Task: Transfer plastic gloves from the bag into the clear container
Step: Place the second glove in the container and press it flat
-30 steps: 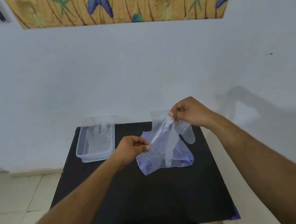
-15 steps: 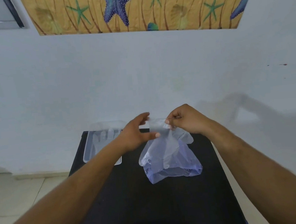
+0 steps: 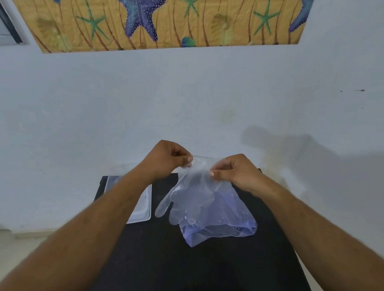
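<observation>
A thin clear plastic glove (image 3: 190,197) hangs fingers-down above the black table (image 3: 162,261). My left hand (image 3: 165,161) pinches the left side of its cuff and my right hand (image 3: 233,172) pinches the right side. Behind and below the glove lies the bluish plastic bag (image 3: 224,225), resting on the table with more plastic inside. The clear container (image 3: 141,208) stands at the table's back left, mostly hidden by my left forearm; what is inside it cannot be seen now.
A white wall rises just behind the table, with a starfish-patterned hanging (image 3: 155,18) high up. Pale floor tiles (image 3: 9,249) show to the left of the table.
My left hand has gone from the bag's side up to the glove's cuff. The glove has come out of the bag and now hangs spread between both hands. The camera tilted up.
</observation>
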